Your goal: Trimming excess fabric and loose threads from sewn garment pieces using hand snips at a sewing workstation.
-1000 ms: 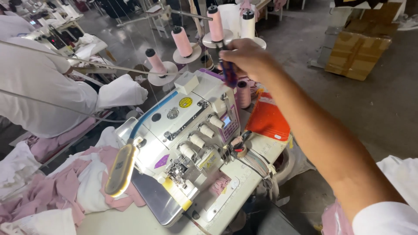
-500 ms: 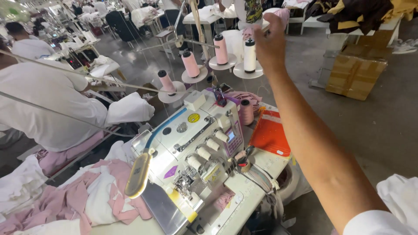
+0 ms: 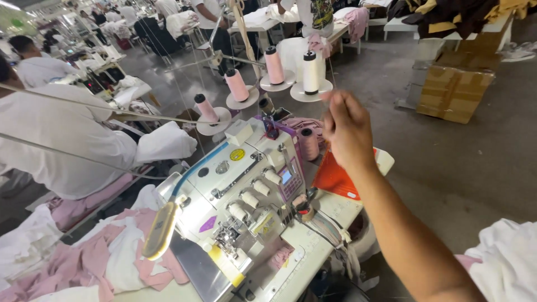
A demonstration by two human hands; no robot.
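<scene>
The person's right hand [image 3: 348,130] is raised above the back of the overlock sewing machine [image 3: 246,196], fingers [image 3: 334,100] drawn together in a pinching grip just beside the white thread cone [image 3: 310,72]; whether a strand of thread is caught between them is too fine to tell. That white cone stands upright on its round stand, with three pink thread cones [image 3: 274,66] lined up to its left, each on its own disc, stepping down toward the machine. Another pink cone [image 3: 308,144] sits lower, just behind the machine's head and close under the wrist. An orange-red sheet [image 3: 334,178] lies on the tabletop [image 3: 313,246] below the forearm. A yellow-headed lamp [image 3: 160,230] bends over the needle area at the machine's front. Pink and white fabric pieces [image 3: 95,260] are heaped to the left. The left hand is out of sight. A co-worker in a white shirt [image 3: 67,145] sits at the next station, back turned.
</scene>
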